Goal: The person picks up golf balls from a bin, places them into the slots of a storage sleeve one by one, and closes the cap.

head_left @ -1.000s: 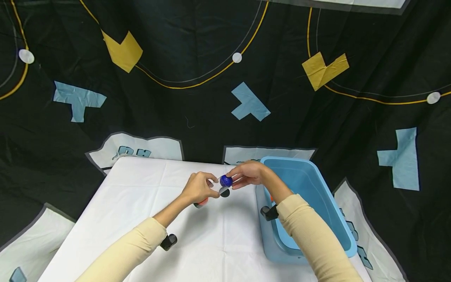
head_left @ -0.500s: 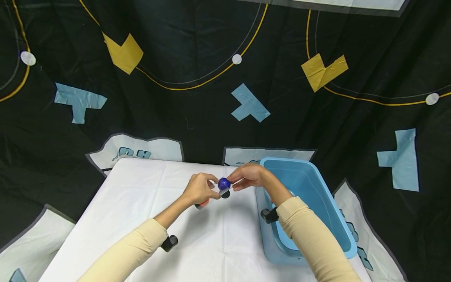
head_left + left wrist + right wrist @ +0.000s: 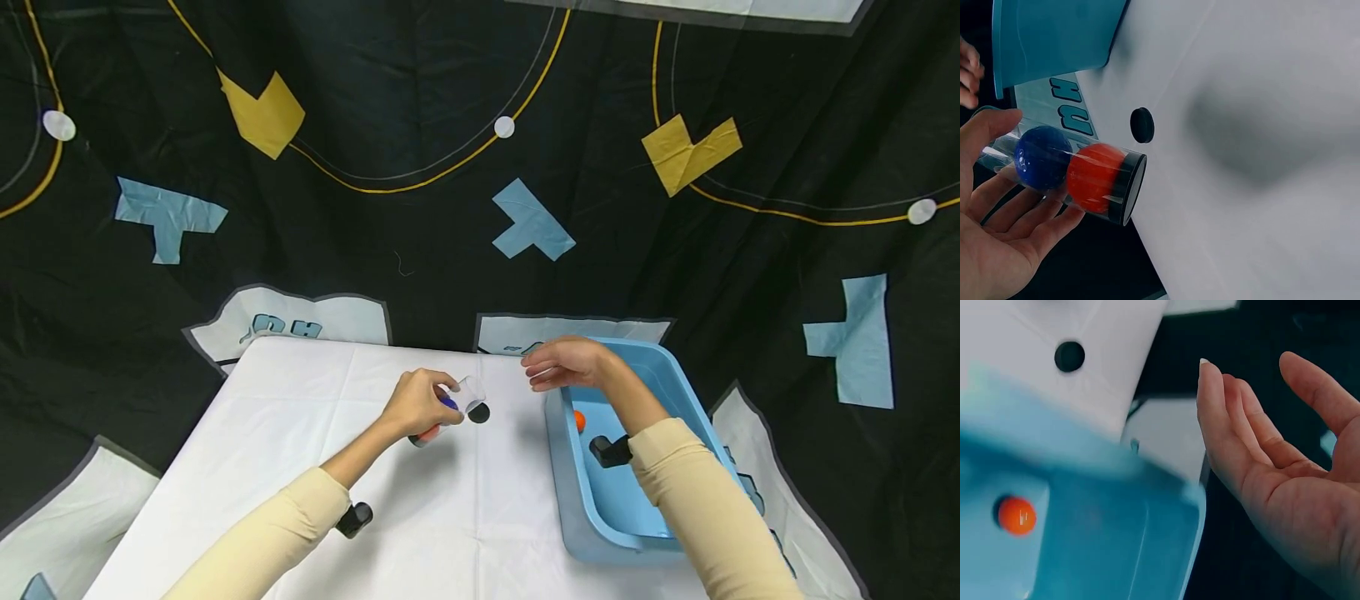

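Note:
My left hand [image 3: 418, 402] grips a clear plastic tube [image 3: 1065, 164] with a black cap on its far end. Inside it a blue ball [image 3: 1042, 157] lies against an orange-red ball [image 3: 1095, 177], which sits by the cap. The tube is tilted above the white table, its uncapped mouth toward the right hand. A loose round black cap [image 3: 478, 413] lies on the table just beyond the tube's mouth. Over the left rim of the blue bin [image 3: 558, 500] hovers my right hand [image 3: 1285, 456], fingers extended, nothing held. One orange ball [image 3: 1017, 515] rests on the bin's floor.
The blue bin takes up the right side of the white-covered table [image 3: 405, 517]. A black curtain [image 3: 420, 250] with taped shapes hangs behind the table. A black camera [image 3: 354, 520] sits on the left wrist, another [image 3: 611, 451] on the right.
The blue ball has gone from between the hands at the tube's mouth down into the tube. My right hand has let go and moved right toward the bin; the left hand stays nearly in place.

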Tool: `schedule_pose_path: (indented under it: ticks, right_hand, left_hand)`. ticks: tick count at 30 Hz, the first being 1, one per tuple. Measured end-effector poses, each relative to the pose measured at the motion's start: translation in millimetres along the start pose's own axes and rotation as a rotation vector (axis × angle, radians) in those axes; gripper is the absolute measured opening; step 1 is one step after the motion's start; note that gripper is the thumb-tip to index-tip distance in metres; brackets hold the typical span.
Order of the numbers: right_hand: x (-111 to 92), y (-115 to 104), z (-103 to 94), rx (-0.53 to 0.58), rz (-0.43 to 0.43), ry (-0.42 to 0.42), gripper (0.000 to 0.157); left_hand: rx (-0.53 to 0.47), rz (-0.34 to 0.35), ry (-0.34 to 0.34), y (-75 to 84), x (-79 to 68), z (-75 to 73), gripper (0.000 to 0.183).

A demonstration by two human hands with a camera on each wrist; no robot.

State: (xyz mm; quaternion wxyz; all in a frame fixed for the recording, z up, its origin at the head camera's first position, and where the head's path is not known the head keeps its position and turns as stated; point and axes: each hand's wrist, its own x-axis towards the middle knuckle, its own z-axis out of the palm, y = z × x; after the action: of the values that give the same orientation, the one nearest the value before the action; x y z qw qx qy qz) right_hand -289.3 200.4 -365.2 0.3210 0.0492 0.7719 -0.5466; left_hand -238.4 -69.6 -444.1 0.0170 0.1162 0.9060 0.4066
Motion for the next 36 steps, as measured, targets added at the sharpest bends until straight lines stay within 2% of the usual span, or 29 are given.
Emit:
schedule_pose_path:
  ticks: [4,7,12,15,21,24,32,36]
  right_hand:
    - [-9.1,11.4,-27.9,0.008,-0.023,0.041,0.041]
    - [-11.6,22.2,-43.1,0.012,-0.023,0.108,0.042]
    - [-7.2,45.1,-57.5,0.049,0.052,0.172,0.058]
    - [-0.5,61.5,-60.6,0.081,0.108,0.210,0.065]
    - [15.4,96.0,-59.5,0.075,0.146,0.310,0.052]
    - [22.7,110.5,-57.1,0.092,0.173,0.343,0.052]
    - [30.7,134.4,-56.5,0.116,0.220,0.368,0.054]
    - [32.2,140.0,-59.2,0.161,0.234,0.337,0.052]
  left_hand:
    - [-0.010,0.009,-0.005,-2.4,-1.0,-0.2,0.035]
    - [-0.018,0.008,-0.007,-3.5,-1.0,0.1,0.035]
    - [-0.023,0.002,-0.006,-3.9,-1.1,0.6,0.035]
    - [-0.024,-0.004,-0.012,-3.5,-1.5,0.7,0.036]
    - [-0.022,-0.028,-0.005,-5.2,-3.7,-0.9,0.037]
    - [-0.024,-0.034,-0.008,-7.2,-5.0,-2.2,0.037]
    - [-0.021,-0.029,-0.001,-10.0,-5.9,-6.7,0.036]
    - [-0.018,-0.024,-0.003,-11.1,-5.8,-8.2,0.037]
